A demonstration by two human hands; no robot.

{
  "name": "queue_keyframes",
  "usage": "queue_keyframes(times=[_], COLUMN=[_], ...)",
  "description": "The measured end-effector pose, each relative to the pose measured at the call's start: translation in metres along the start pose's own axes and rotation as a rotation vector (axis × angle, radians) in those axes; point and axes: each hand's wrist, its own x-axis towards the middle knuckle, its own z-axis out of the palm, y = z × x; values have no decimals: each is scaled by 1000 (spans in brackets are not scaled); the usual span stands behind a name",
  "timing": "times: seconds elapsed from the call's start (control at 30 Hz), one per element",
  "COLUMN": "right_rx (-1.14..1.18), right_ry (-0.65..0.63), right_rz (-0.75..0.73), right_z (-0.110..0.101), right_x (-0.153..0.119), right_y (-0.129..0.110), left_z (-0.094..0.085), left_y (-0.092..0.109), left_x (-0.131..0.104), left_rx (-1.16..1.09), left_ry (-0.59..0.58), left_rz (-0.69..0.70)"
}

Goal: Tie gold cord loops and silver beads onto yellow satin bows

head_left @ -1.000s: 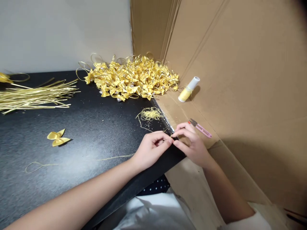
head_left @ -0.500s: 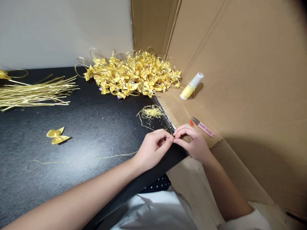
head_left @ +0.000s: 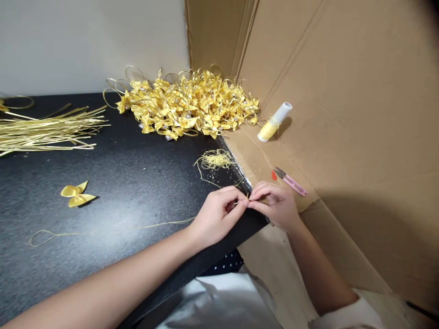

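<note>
My left hand [head_left: 221, 212] and my right hand [head_left: 274, 203] meet fingertip to fingertip over the right edge of the black table [head_left: 113, 278]. Thumb and forefinger of each are pinched on a thin yellow thread, its short ends poking up between them; the finer detail there is hidden by the fingers. From beneath my left hand a length of yellow thread [head_left: 168, 223] trails left across the tabletop and finishes in a loop [head_left: 43, 237]. Two folded yellow ribbon petals [head_left: 78, 199] lie at the left. Just beyond my hands sits a tangle of yellow thread [head_left: 216, 159].
A heap of yellow ribbon bows [head_left: 192, 107] with gold loops fills the back of the table. Gold cords [head_left: 48, 132] lie at the left. On the cardboard [head_left: 254, 160] are a thread spool [head_left: 274, 122], pink-handled thread snips [head_left: 291, 181] and a small red piece [head_left: 274, 175].
Both hands keep their pinch at nearly the same spot, with the fingers shifting only slightly. The view has turned a little, so the things on the left appear farther left.
</note>
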Motion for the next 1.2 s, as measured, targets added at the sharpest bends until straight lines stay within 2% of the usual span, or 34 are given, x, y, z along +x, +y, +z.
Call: queue_keyframes(times=[0.2,0.43,0.77,1.0,1.2], right_rx=[-14,-115,-109,-102,40], right_ry=[-13,33,73,-30,-3], right_rz=[-4,-7,-68,123,174], right_z=[1,2,3,1,3], right_x=[-2,-8,-8,-10,-9], right_y=[3,8,9,14,14], left_z=[1,1,3,0,0], left_y=[2,1,0,2,1], left_x=[0,1,-1,1,1], left_rx=[12,-17,11,92,106], left_ry=[18,41,39,30,54], left_rz=[9,-110,-48,-27,-2])
